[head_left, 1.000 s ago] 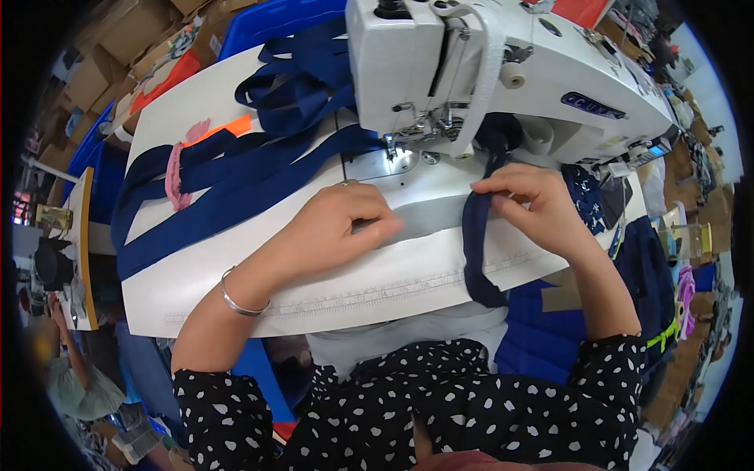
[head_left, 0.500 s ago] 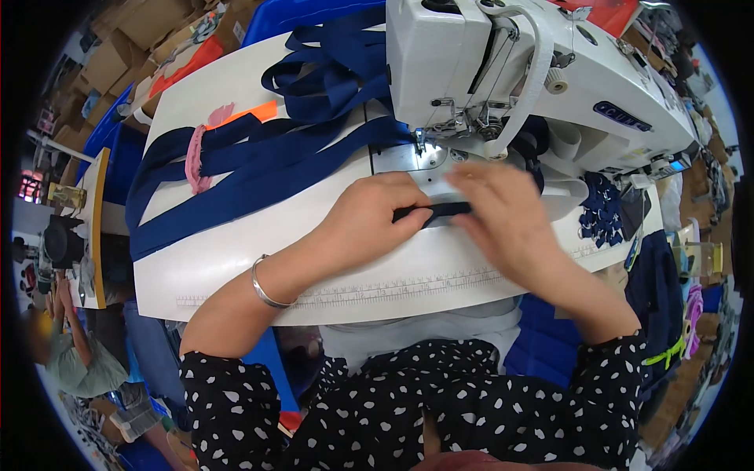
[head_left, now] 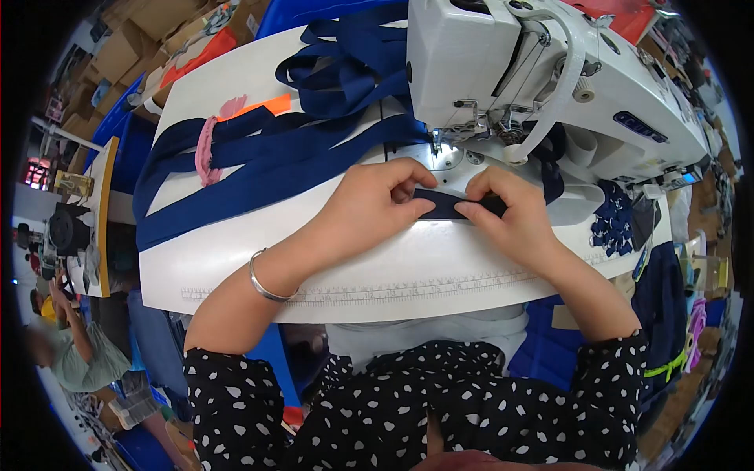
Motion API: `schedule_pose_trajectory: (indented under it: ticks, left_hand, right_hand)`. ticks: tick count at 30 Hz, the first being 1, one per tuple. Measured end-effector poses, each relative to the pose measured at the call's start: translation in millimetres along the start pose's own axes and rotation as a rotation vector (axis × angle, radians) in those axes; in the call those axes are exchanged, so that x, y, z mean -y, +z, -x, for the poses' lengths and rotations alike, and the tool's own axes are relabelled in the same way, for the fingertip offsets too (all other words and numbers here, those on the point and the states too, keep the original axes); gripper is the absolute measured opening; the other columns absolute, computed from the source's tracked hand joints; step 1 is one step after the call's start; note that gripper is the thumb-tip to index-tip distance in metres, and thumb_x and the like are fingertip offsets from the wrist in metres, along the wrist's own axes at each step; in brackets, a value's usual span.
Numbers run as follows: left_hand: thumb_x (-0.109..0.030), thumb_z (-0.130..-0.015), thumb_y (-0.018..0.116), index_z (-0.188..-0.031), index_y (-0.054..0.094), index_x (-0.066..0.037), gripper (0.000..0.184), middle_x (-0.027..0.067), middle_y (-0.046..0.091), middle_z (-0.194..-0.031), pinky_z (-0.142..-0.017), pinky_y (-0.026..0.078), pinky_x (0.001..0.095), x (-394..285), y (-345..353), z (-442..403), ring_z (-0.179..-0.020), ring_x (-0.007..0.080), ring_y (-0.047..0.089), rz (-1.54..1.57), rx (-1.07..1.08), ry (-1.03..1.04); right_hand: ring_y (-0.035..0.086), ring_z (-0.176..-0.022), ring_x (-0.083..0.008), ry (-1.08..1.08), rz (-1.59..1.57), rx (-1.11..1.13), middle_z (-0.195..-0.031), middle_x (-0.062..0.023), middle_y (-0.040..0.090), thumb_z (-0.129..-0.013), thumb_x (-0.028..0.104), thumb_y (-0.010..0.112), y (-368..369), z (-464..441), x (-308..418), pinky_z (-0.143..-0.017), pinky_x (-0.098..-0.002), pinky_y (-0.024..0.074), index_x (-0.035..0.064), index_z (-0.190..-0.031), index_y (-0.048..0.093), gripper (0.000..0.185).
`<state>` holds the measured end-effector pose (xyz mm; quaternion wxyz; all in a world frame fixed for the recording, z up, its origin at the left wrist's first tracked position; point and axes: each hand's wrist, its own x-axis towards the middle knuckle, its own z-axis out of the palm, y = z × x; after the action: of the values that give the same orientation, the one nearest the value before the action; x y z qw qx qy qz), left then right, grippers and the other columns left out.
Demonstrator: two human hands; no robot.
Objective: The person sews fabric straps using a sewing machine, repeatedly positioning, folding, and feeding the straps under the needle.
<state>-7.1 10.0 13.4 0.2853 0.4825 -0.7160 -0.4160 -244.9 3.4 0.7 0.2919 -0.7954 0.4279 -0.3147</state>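
Observation:
A short piece of dark navy webbing point(head_left: 444, 206) lies stretched between my hands on the white table, just in front of the sewing machine's metal needle plate. My left hand point(head_left: 385, 195) pinches its left end between thumb and fingers. At the other end, my right hand point(head_left: 506, 208) grips the webbing with thumb and curled fingers. Behind them is the white sewing machine point(head_left: 463, 67), its presser foot point(head_left: 437, 141) resting near the end of a long navy strap point(head_left: 314, 169). Part of the webbing is hidden under my fingers.
Looped navy strapping point(head_left: 338, 74) is piled at the back, with a pink cloth tie point(head_left: 206, 153) around straps at left. A printed ruler point(head_left: 377, 294) runs along the table's front edge. Small navy pieces point(head_left: 613, 220) lie at right. Another person point(head_left: 82, 353) sits far left.
My right hand has come down from a blurred motion and now grips the webbing's right end. More of the webbing shows flat between my hands. The whole view has shifted slightly.

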Motion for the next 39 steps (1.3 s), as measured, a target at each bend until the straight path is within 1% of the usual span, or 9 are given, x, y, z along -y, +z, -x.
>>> schedule_pose_trajectory:
  ticks: [4,9,25,28,30,31,33,37,39]
  left_hand:
    - [-0.01,-0.086,0.079,-0.114,0.071,-0.003,0.029,-0.0012,0.066,-0.084,-0.063,0.047,0.0206,0.5,-2.9,-0.8,-0.07,0.0038,0.054,0.071,0.009,-0.106]
    - [-0.01,-0.087,0.079,-0.112,0.073,0.0,0.028,0.0002,0.068,-0.083,-0.063,0.049,0.0203,0.9,-3.6,-1.5,-0.07,0.0032,0.059,0.102,0.042,-0.156]
    - [-0.011,-0.093,0.072,-0.111,0.071,0.006,0.024,0.0029,0.068,-0.079,-0.06,0.051,0.0184,-5.0,-2.3,-26.3,-0.067,0.005,0.061,0.321,0.127,-0.33]
    - [-0.012,-0.092,0.072,-0.113,0.07,0.004,0.027,0.0026,0.066,-0.076,-0.06,0.05,0.0232,-4.4,4.1,-37.7,-0.065,0.0078,0.06,0.208,0.118,-0.3]
    - [-0.013,-0.088,0.07,-0.108,0.07,0.003,0.026,0.0105,0.069,-0.077,-0.066,0.053,0.032,-3.2,8.4,-43.9,-0.068,0.0221,0.065,-0.14,0.002,-0.019]
    - [-0.013,-0.088,0.07,-0.108,0.07,0.003,0.026,0.0105,0.069,-0.077,-0.066,0.053,0.032,-5.4,7.6,-44.7,-0.068,0.0221,0.065,-0.142,0.002,-0.019]
    - [-0.012,-0.086,0.068,-0.106,0.072,-0.001,0.023,0.0129,0.067,-0.083,-0.072,0.053,0.0363,-11.5,5.0,-45.3,-0.078,0.0292,0.066,-0.219,0.055,-0.106]
    - [-0.009,-0.088,0.064,-0.106,0.073,-0.006,0.02,0.0123,0.066,-0.095,-0.073,0.053,0.0388,6.3,4.8,-29.8,-0.082,0.0299,0.066,-0.309,-0.035,-0.008]
    - [-0.008,-0.089,0.065,-0.109,0.074,-0.01,0.022,0.0095,0.064,-0.103,-0.078,0.054,0.039,14.9,0.0,-19.7,-0.087,0.028,0.065,-0.444,-0.088,0.22]
  right_hand:
    - [0.066,-0.079,-0.027,0.033,-0.035,0.02,-0.086,-0.0114,0.066,-0.082,0.012,0.079,-2.1,-2.1,7.3,-0.069,-0.0354,0.0511,0.0026,-0.092,0.064,0.02]
    - [0.069,-0.085,-0.0271,-0.034,0.032,0.007,-0.091,-0.0122,0.068,-0.082,0.009,0.077,-3.6,-3.8,8.1,-0.076,-0.0352,0.0546,0.0023,-0.102,0.068,0.022]
    - [0.066,-0.088,-0.0301,-0.125,0.14,-0.02,-0.094,-0.0119,0.069,-0.084,0.008,0.075,-14.5,-11.5,-1.7,-0.074,-0.0376,0.0527,0.0042,-0.104,0.071,0.021]
    - [0.065,-0.087,-0.0311,-0.276,0.14,-0.078,-0.092,-0.0114,0.067,-0.084,0.006,0.073,-14.1,-21.6,-15.6,-0.072,-0.0394,0.052,0.0069,-0.107,0.072,0.024]
    - [0.063,-0.083,-0.0308,-0.363,0.229,-0.044,-0.086,-0.011,0.063,-0.083,0.004,0.072,-15.5,-28.1,-27.6,-0.07,-0.0407,0.051,0.012,-0.108,0.075,0.027]
    - [0.063,-0.083,-0.0308,-0.363,0.228,-0.046,-0.086,-0.011,0.063,-0.083,0.004,0.072,-16.1,-29.7,-31.8,-0.07,-0.0407,0.051,0.012,-0.108,0.075,0.027]
    - [0.06,-0.08,-0.03,-0.36,0.233,0.053,-0.084,-0.0101,0.06,-0.08,0.004,0.071,-15.8,-31.4,-38.2,-0.069,-0.0413,0.0504,0.0171,-0.107,0.077,0.03]
    - [0.059,-0.082,-0.0293,-0.329,0.309,0.088,-0.087,-0.0093,0.06,-0.079,0.003,0.07,-9.2,-30.2,-44.1,-0.069,-0.0408,0.0503,0.0196,-0.105,0.079,0.032]
    - [0.059,-0.085,-0.0293,-0.354,0.302,0.048,-0.089,-0.0089,0.06,-0.078,0.003,0.07,-8.3,-28.9,-42.5,-0.068,-0.041,0.0504,0.0201,-0.106,0.079,0.034]
